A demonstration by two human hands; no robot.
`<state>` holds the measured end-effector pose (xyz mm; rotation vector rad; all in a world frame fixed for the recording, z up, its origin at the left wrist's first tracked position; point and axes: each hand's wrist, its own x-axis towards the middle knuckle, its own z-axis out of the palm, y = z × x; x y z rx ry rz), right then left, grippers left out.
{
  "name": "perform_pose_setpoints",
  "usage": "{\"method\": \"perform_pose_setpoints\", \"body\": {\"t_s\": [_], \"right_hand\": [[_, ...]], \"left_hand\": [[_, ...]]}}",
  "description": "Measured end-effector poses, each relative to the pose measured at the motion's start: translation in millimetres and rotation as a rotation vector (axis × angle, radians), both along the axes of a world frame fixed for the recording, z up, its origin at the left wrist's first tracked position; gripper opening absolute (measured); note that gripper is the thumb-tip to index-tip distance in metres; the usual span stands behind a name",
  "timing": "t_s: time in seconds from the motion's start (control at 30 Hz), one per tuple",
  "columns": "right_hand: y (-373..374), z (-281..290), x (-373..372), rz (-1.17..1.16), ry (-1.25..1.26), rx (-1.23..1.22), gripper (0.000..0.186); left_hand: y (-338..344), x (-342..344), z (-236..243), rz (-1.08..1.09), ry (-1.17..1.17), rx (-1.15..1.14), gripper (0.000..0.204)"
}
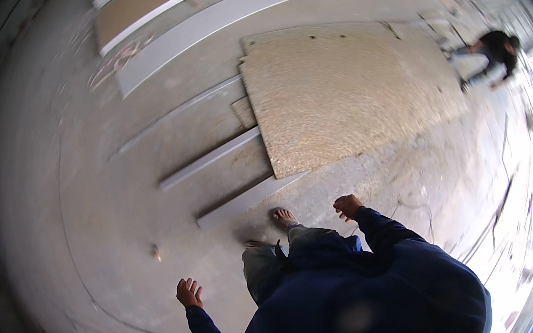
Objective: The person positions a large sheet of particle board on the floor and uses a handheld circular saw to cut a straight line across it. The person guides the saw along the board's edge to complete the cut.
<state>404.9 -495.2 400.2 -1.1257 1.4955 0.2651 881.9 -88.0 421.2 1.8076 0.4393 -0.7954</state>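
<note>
My left hand (189, 294) hangs over the bare concrete at lower center, its fingers loosely bent and apart, holding nothing. My right hand (346, 207) is held out beside my body, fingers slightly curled but apart, with nothing visible in it. Nearby lies a stack of large speckled tan boards (345, 93). Grey strips stick out from under the stack's left side: a short one (249, 201) by my bare foot (283, 218), another (207, 159) farther left and a thinner one (173, 115) beyond.
Long white boards (216, 34) and a brown-faced board (167, 1) lie at upper left. A co-worker (497, 52) in dark clothes bends at the stack's far right corner. Cables (502, 199) run along the floor at right and lower left, beside bright clutter along the right rim.
</note>
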Motion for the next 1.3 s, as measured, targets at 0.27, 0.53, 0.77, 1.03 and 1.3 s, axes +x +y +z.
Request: {"method": "perform_pose_setpoints", "body": {"t_s": [0.27,0.53,0.77,1.03,1.3], "right_hand": [[85,-9,42,-0.616,-0.020,0.036,0.037],[252,19,105,-0.906,0.021,-0.007,0.037],[334,12,133,-1.395,0.007,0.064,0.036],[347,-46,135,-1.472,-0.069,0.170,0.034],[213,-83,116,-1.355,-0.094,-0.097,0.032]], "left_hand": [[-175,91,-51,-0.679,0.203,-0.067,0.037],[-218,159,-62,-1.166,0.286,0.300,0.034],[-316,241,-93,-1.213,0.593,0.368,0.029],[-426,87,-52,-1.201,0.231,0.037,0.036],[-501,29,-144,-1.184,0.484,0.020,0.059]]}}
